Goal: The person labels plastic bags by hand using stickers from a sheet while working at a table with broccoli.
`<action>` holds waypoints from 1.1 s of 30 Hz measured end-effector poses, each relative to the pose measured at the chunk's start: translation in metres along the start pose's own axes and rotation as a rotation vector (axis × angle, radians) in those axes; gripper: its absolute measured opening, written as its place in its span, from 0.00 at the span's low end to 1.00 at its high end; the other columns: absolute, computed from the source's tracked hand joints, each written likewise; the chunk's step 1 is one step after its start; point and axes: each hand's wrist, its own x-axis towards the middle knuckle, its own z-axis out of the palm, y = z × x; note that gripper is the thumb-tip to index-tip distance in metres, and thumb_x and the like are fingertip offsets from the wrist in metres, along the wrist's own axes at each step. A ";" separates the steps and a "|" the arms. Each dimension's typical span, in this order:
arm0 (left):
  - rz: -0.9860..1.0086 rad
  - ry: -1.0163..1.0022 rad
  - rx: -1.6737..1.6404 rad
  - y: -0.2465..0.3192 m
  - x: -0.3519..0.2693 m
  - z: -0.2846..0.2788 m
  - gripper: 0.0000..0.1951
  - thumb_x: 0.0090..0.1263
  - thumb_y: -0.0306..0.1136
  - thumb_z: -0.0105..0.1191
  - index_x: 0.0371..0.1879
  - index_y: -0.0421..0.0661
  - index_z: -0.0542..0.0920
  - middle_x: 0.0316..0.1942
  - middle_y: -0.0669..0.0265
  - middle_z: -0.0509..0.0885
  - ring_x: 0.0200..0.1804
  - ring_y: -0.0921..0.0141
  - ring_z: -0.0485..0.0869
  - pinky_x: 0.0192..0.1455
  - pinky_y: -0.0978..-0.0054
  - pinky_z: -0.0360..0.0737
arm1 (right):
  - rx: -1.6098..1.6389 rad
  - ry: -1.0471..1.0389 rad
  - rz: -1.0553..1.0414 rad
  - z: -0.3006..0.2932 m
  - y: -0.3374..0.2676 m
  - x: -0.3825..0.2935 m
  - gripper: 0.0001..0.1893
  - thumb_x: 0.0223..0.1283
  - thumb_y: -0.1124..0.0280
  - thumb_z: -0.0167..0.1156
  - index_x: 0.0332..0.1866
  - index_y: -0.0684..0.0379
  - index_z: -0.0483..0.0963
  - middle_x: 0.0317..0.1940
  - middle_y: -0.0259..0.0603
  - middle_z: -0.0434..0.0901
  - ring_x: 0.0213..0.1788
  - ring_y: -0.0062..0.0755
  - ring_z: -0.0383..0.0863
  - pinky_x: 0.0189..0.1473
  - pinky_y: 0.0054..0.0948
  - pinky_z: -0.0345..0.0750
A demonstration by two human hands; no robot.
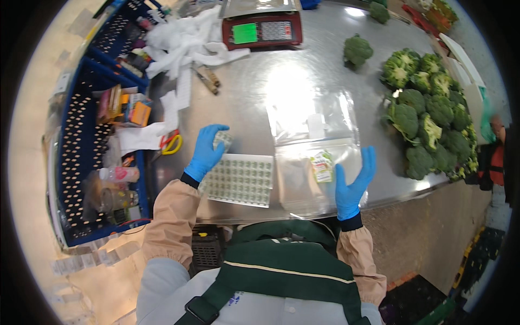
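Note:
My left hand, in a blue glove, grips a small roll of printed stickers above the steel table. Below it lies a flat sheet of small green-and-white stickers. My right hand, also gloved in blue, has its thumb and fingers spread and holds nothing. It is at the right edge of a clear plastic bag that bears a printed label. Another clear bag extends behind, with a small white paper piece on it.
Broccoli heads are piled at the right; a single head lies apart. A red scale with a green display stands at the back. Blue perforated crates, yellow-handled scissors and crumpled white paper are at the left. A person's hand shows far right.

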 end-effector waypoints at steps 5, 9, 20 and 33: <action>-0.088 -0.202 0.206 -0.007 -0.060 -0.018 0.25 0.61 0.25 0.58 0.60 0.48 0.79 0.51 0.57 0.83 0.65 0.55 0.76 0.71 0.63 0.68 | 0.254 -0.642 -0.296 0.067 -0.053 -0.007 0.38 0.61 0.62 0.74 0.76 0.52 0.68 0.75 0.52 0.65 0.75 0.56 0.65 0.76 0.46 0.65; -0.398 -0.358 -0.318 0.002 -0.063 -0.041 0.21 0.67 0.24 0.62 0.61 0.45 0.81 0.48 0.64 0.86 0.52 0.67 0.84 0.59 0.68 0.78 | 0.233 -0.845 -0.321 0.115 -0.068 -0.009 0.30 0.60 0.61 0.73 0.68 0.52 0.74 0.67 0.48 0.74 0.70 0.52 0.71 0.72 0.47 0.68; -0.752 -0.046 -0.788 0.078 -0.060 -0.079 0.06 0.74 0.29 0.64 0.40 0.40 0.91 0.33 0.77 0.88 0.35 0.85 0.80 0.40 0.84 0.76 | 0.630 -1.198 0.220 0.084 -0.084 0.020 0.33 0.70 0.69 0.65 0.80 0.49 0.65 0.48 0.42 0.89 0.50 0.31 0.88 0.62 0.33 0.79; -0.545 -0.069 -0.432 0.097 -0.057 -0.066 0.08 0.72 0.31 0.68 0.38 0.37 0.90 0.26 0.76 0.85 0.31 0.85 0.75 0.33 0.82 0.72 | 0.451 -0.833 -0.286 0.099 -0.136 0.002 0.26 0.64 0.79 0.59 0.68 0.49 0.77 0.48 0.45 0.82 0.51 0.49 0.83 0.53 0.41 0.81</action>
